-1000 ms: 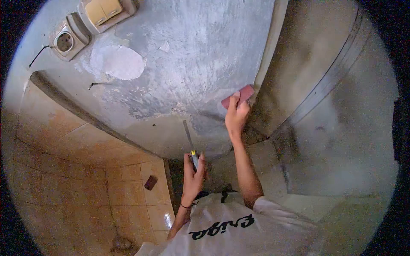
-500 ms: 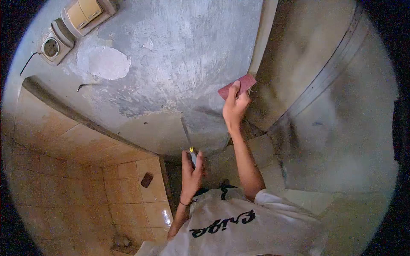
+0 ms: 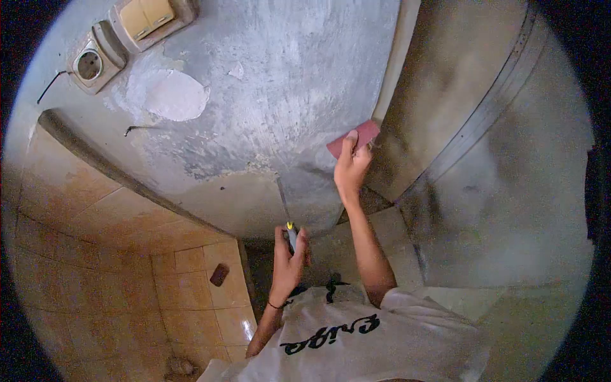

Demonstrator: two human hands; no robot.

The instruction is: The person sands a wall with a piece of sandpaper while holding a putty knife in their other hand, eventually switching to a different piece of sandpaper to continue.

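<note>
My right hand (image 3: 352, 169) pinches a folded piece of reddish-brown sandpaper (image 3: 361, 138), thumb lying across its face. The sandpaper overlaps the lower right edge of the grey painted wall (image 3: 305, 83). Lower and to the left, my left hand (image 3: 290, 261) is wrapped round a slim grey-handled tool (image 3: 293, 239) with a yellow collar at its upper end. A thin dark line runs up from that collar across the wall; I cannot tell whether it is the tool's shaft. A dark band circles the left wrist.
A wall socket (image 3: 89, 63) and a yellowed double switch (image 3: 146, 19) sit at upper left, beside a white filler patch (image 3: 178, 95). A short wire (image 3: 130, 130) sticks out below. A dark brown block (image 3: 219, 274) lies on the orange tiles (image 3: 184, 299).
The view has shifted slightly, so the wall fittings appear further right. My right hand and the sandpaper sit a little lower in view. Both hands keep their holds.
</note>
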